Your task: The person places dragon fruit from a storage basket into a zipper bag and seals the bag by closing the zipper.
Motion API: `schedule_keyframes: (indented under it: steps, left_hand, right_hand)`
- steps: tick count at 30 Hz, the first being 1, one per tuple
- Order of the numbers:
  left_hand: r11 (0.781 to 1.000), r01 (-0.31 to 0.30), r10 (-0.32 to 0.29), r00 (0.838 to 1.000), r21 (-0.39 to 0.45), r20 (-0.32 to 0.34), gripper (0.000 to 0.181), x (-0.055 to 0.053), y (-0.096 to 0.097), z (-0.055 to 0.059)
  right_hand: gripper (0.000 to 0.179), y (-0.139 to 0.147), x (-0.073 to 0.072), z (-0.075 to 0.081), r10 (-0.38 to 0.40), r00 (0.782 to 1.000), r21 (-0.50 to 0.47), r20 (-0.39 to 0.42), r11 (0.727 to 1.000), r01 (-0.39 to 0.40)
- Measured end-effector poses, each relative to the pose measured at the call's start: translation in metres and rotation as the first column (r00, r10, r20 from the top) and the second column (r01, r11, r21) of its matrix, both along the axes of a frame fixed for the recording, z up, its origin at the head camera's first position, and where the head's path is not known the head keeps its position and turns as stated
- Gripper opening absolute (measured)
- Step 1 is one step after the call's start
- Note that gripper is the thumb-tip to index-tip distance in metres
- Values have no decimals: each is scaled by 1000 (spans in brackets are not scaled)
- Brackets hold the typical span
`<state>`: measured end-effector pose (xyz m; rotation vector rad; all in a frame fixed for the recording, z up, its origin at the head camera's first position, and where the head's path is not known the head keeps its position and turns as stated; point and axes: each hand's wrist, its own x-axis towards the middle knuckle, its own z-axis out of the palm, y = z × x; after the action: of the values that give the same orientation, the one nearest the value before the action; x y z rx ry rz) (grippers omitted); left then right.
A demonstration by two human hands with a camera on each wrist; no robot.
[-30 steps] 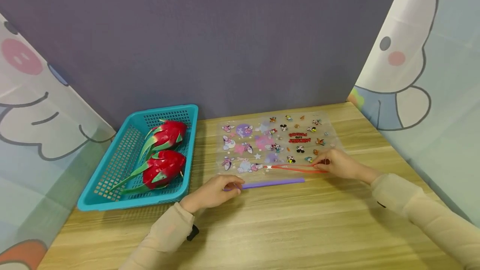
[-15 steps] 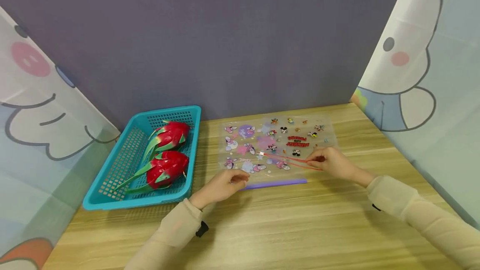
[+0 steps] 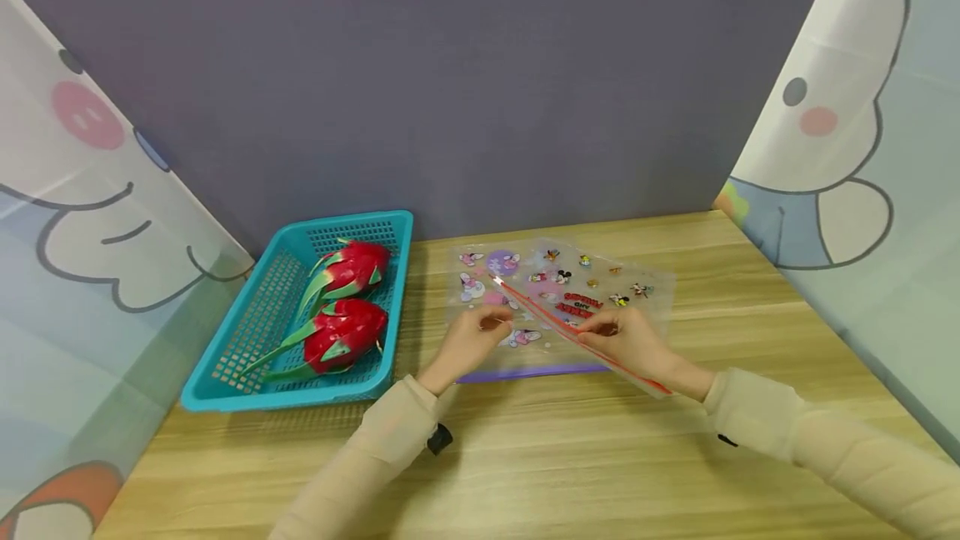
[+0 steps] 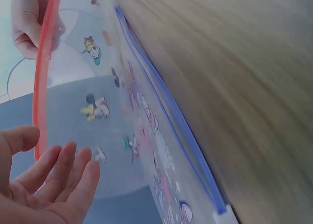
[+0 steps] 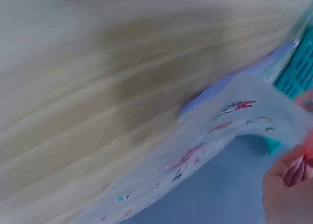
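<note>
A clear zip bag with a red zip strip and cartoon prints [image 3: 583, 300] is partly lifted off the table. My right hand [image 3: 632, 342] pinches it along the red strip, which slants down to the right in the head view. My left hand [image 3: 472, 340] is beside that strip, its thumb and fingers apart; in the left wrist view the fingers [image 4: 61, 172] stand close to the red edge [image 4: 43, 92]. Beneath lies a second clear zip bag with a purple strip [image 3: 543, 372], flat on the table and partly covered by the first.
A turquoise plastic basket [image 3: 281, 399] stands on the left of the wooden table [image 3: 570, 457], with two red dragon fruits, one nearer [image 3: 347, 336] and one farther [image 3: 357, 265]. A grey panel [image 3: 480, 90] rises behind the table, with printed cloth on both sides.
My right hand has drawn the red-strip bag up and toward the left, so its strip now slants instead of lying nearly level. My left hand has moved up and right, off the purple strip.
</note>
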<state>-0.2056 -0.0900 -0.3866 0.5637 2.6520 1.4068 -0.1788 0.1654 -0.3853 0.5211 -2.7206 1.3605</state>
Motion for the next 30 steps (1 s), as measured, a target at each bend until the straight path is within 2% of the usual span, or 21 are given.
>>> schedule_keyframes:
  steps: [7,12,15,18,22,24,25,27,30]
  left_hand:
    - [993,-38,38,999,111,2,34,-3,7,-4]
    - [983,-85,75,995,161,64,44,-3,12,0]
    - [977,-110,94,991,181,99,49,-3,14,1]
    - [973,-121,101,989,197,108,51,-2,15,1]
    - [971,-136,117,988,196,104,48,-1,15,1]
    - [965,-165,140,981,205,132,46,-1,15,2]
    - [957,-182,149,977,227,155,44,-2,16,2]
    - [925,-228,160,959,303,234,40,-4,18,2]
    - [848,-306,164,928,432,334,34,-11,21,3]
  right_hand:
    - [9,-30,5,-6,-39,998,-82,52,996,43]
    - [10,-45,3,-5,-52,998,-112,25,992,54]
    - [10,-51,1,-3,-45,999,-132,30,990,48]
    - [10,-55,-1,0,-39,998,-151,47,987,46]
    - [11,-60,-3,1,-36,997,-161,66,986,46]
    - [11,-62,-4,1,-38,996,-159,77,986,50]
    - [12,-62,-4,0,-39,996,-161,82,986,52]
    - [12,-63,-4,0,-38,995,-163,87,985,52]
    - [13,-63,-4,0,-36,995,-160,92,986,50]
